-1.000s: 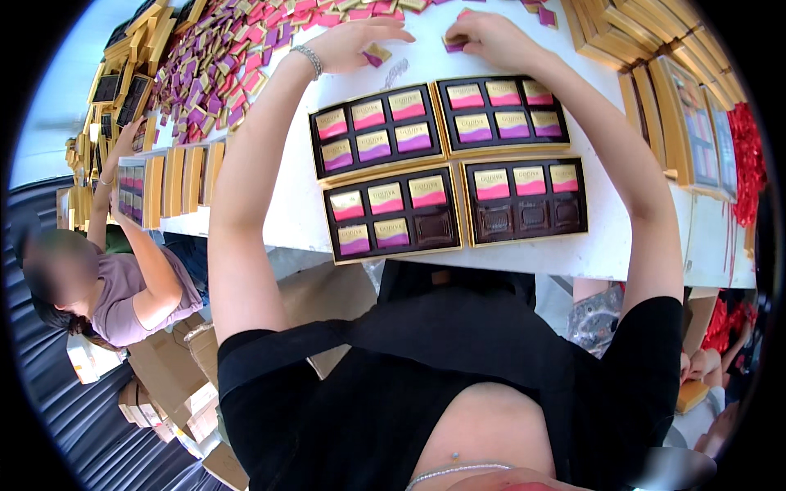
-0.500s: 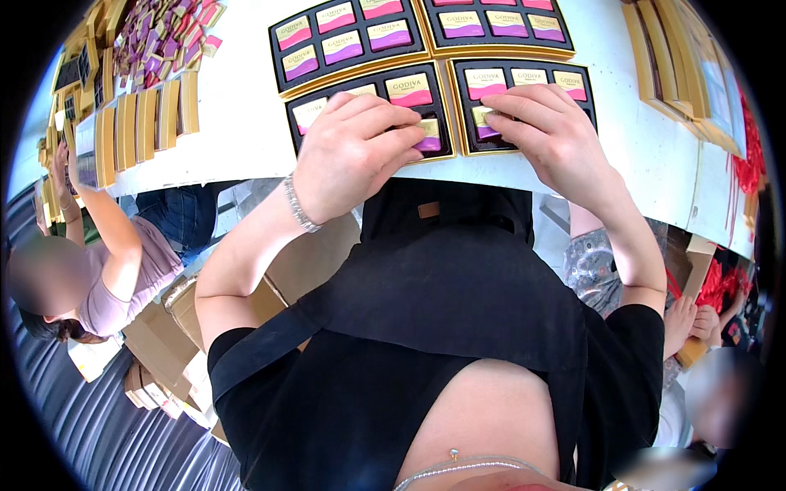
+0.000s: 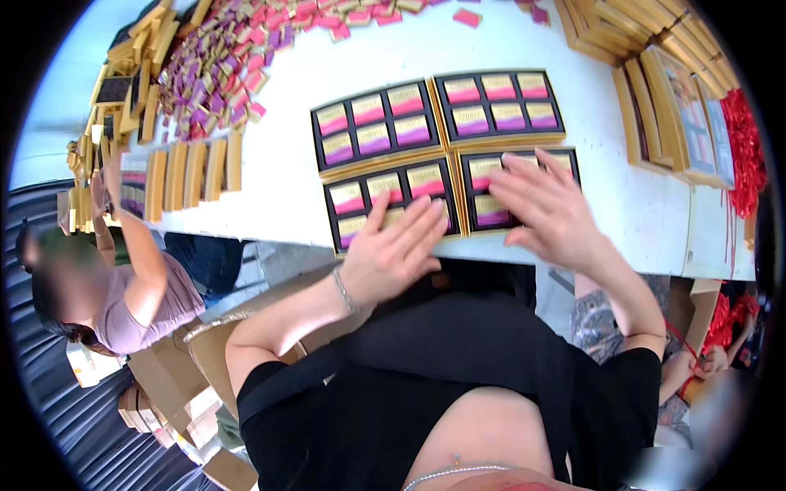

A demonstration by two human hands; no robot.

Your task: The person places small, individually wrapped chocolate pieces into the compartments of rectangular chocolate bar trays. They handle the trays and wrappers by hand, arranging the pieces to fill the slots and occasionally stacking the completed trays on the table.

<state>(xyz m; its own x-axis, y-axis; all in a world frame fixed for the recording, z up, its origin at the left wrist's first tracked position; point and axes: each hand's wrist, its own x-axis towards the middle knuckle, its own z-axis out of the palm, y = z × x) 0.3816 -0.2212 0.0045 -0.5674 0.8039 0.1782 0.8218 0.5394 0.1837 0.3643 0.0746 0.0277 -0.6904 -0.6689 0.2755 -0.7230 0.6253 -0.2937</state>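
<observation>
Two near boxes lie open before me, each with a black compartment tray and a gold rim, filled with gold-topped wrapped chocolates in pink and purple. Over the near left box (image 3: 334,214) my left hand (image 3: 391,250) lies flat, fingers stretched across its lower row. My right hand (image 3: 550,214) spreads its fingers over the near right box (image 3: 467,195), hiding most of its chocolates. Neither hand visibly holds anything. Behind them sit a far left box (image 3: 355,131) and a far right box (image 3: 501,101), with a pink row above a purple row in each.
A heap of loose chocolates (image 3: 217,78) spreads along the far left of the white table (image 3: 286,196). Gold boxes (image 3: 192,172) stand on edge at left; stacked gold boxes (image 3: 655,106) and red tassels (image 3: 741,155) are at right. Co-workers sit on both sides.
My fingers, which were curled at chocolates in the near boxes, are now straightened and flat over them. The view has shifted, so the boxes appear lower and more of the heap shows.
</observation>
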